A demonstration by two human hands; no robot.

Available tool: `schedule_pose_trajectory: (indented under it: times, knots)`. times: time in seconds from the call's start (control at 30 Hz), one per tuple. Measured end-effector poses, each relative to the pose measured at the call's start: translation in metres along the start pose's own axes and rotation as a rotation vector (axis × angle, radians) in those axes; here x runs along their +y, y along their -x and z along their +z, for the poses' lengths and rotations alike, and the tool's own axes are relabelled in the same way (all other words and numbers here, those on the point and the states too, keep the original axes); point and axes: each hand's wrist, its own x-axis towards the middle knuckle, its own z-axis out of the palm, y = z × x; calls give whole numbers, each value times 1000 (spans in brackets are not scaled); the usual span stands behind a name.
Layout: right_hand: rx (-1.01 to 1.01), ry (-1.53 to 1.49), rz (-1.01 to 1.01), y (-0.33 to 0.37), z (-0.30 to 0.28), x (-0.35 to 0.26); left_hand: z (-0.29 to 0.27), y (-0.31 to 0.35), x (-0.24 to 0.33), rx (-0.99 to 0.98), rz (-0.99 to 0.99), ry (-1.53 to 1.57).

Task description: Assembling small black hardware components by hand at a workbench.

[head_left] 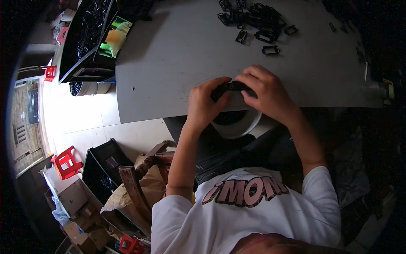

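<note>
Both my hands are closed on a small dark plastic part (234, 86), held just above the near edge of the grey table. My left hand (204, 100) grips its left end between thumb and fingers. On the other end are the curled fingers and thumb of my right hand (266, 89). The fingers cover much of the part, so its full shape is hidden. Farther back lies a pile of black plastic frames (264, 21), with a single rectangular frame (270, 50) nearer to my right hand.
A white bucket (253, 127) with dark contents stands under the table edge below my hands. At the far left, a black crate (86, 63) holds many black parts. A wooden chair (135, 186), another black crate (103, 158) and a red stool (67, 163) are at lower left.
</note>
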Motion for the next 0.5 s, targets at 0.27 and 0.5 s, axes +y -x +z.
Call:
schedule_pose_trajectory:
  times: [0.27,0.5]
  knots:
    - [95,211,-106,2,25,-16,6,0,-3,41,68,-68]
    - [98,-262,221,17,12,-4,5,9,5,-4,27,156]
